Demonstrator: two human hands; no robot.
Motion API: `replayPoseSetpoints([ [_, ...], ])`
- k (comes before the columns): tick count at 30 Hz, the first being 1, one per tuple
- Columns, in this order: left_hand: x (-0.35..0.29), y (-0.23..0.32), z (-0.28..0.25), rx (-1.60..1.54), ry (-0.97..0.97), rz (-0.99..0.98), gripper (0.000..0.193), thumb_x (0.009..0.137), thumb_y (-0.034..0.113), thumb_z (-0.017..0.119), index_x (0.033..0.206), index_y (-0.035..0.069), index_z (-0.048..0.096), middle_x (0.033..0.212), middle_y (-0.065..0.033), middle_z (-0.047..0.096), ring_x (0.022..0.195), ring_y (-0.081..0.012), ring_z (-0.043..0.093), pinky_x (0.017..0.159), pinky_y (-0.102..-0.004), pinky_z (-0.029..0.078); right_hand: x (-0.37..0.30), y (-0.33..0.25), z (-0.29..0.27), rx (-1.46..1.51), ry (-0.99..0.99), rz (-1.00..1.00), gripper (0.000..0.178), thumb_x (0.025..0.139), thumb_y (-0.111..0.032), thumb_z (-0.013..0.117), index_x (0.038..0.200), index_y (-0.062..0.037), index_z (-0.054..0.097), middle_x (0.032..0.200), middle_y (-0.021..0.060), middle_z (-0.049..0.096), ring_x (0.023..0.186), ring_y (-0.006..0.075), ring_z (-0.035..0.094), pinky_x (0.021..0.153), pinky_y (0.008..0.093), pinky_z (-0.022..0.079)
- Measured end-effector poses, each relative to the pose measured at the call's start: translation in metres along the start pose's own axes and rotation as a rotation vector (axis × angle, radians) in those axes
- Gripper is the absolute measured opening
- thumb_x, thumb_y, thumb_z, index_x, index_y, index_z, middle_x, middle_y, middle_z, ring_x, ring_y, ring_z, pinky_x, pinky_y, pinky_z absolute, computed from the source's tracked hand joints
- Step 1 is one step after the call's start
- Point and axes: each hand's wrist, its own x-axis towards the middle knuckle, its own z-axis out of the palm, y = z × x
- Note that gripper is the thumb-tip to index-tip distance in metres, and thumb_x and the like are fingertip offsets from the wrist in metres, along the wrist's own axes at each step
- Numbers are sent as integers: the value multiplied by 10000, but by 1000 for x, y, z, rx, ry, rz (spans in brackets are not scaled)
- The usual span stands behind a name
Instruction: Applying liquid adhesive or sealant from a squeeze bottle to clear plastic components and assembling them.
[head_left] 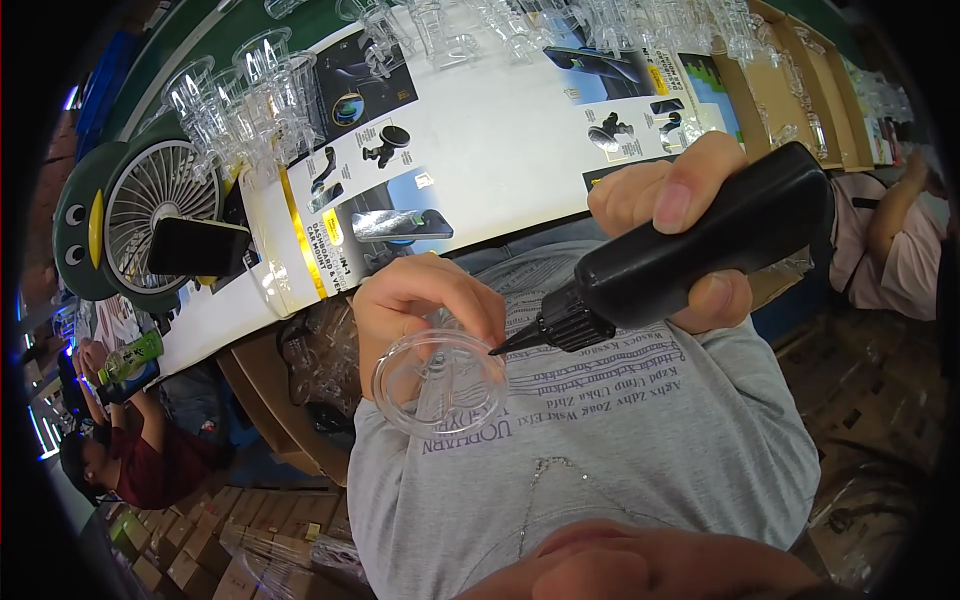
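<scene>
My left hand [428,298] is closed on a clear plastic cup-like part [445,390] with a round flanged rim, held in front of my grey shirt. My right hand [665,195] grips a black squeeze bottle [700,245], tilted with its ribbed cap and pointed nozzle down to the left. The nozzle tip is at the part's upper right edge, close to my left fingertips; whether it touches I cannot tell. No liquid can be made out.
Printed sheets cover the white table [490,130]. Clear parts [250,100] stand in clusters along its far side. A green fan [160,215] with a phone [197,248] before it is at left. A cardboard tray [855,110] lies at right. Co-workers sit on both sides.
</scene>
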Motion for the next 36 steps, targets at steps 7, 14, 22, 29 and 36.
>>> replayPoseSetpoints([
  [7, 2, -7, -4, -131, -154, -26, 475, 819, 336, 575, 788, -138, 568, 657, -210, 569, 557, -266, 553, 483, -331, 414, -2, -4, -2, 1, 19, 40, 373, 653, -179, 647, 941, 36, 546, 842, 143, 594, 700, 170, 607, 624, 238, 500],
  [14, -2, -14, 2, -182, -82, -38, 488, 803, 353, 589, 745, -130, 566, 629, -204, 560, 510, -264, 543, 451, -325, 406, 1, -3, 2, -10, 44, 75, 379, 657, -198, 658, 931, 37, 543, 821, 130, 585, 674, 156, 588, 598, 226, 483],
  [22, 1, -21, -7, -189, -217, -53, 506, 793, 365, 594, 738, -137, 564, 631, -209, 564, 501, -255, 546, 432, -319, 403, 5, -3, 3, -17, 59, 118, 388, 661, -220, 671, 919, 38, 539, 797, 116, 575, 644, 139, 566, 568, 212, 464],
  [29, -8, -22, 3, -234, -131, -88, 530, 813, 391, 559, 756, -135, 566, 651, -206, 574, 504, -252, 551, 434, -312, 406, 9, -4, 6, -20, 71, 158, 398, 665, -239, 682, 909, 39, 536, 776, 104, 565, 617, 124, 547, 542, 200, 447],
  [36, -4, -24, -5, -269, -286, -148, 519, 833, 394, 526, 810, -122, 575, 729, -204, 605, 565, -273, 595, 482, -317, 455, 16, 3, 20, -28, 83, 197, 409, 669, -258, 694, 898, 40, 533, 754, 92, 556, 591, 109, 527, 516, 188, 431],
])
